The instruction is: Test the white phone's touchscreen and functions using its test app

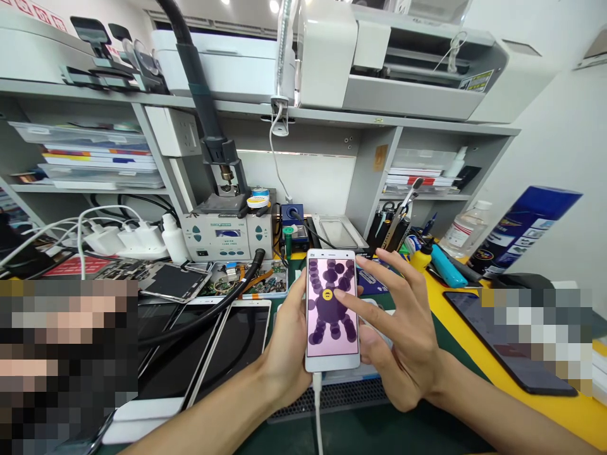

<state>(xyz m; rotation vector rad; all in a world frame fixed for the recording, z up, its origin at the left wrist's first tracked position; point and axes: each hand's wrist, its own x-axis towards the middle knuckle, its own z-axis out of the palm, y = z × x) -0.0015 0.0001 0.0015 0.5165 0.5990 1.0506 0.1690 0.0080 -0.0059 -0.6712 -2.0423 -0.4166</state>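
A white smartphone [332, 363] is held upright in my left hand [290, 341], which wraps round its left side and back. Its lit screen shows a pink background with dark purple circles and a small yellow round icon. My right hand [403, 328] is in front of the phone's right side, fingers spread. Its index fingertip is at the screen near the yellow icon; I cannot tell whether it touches. A white charging cable [318, 404] is plugged into the phone's bottom edge and runs down toward me.
A soldering or hot-air station [227, 235] with a black hose [227, 303] stands behind. Several phones or tablets [239, 328] lie at left. At right are a dark tablet [509, 341], a blue spray can [526, 230] and a clear bottle [467, 230]. Shelves [332, 117] hold a printer-like machine [412, 63].
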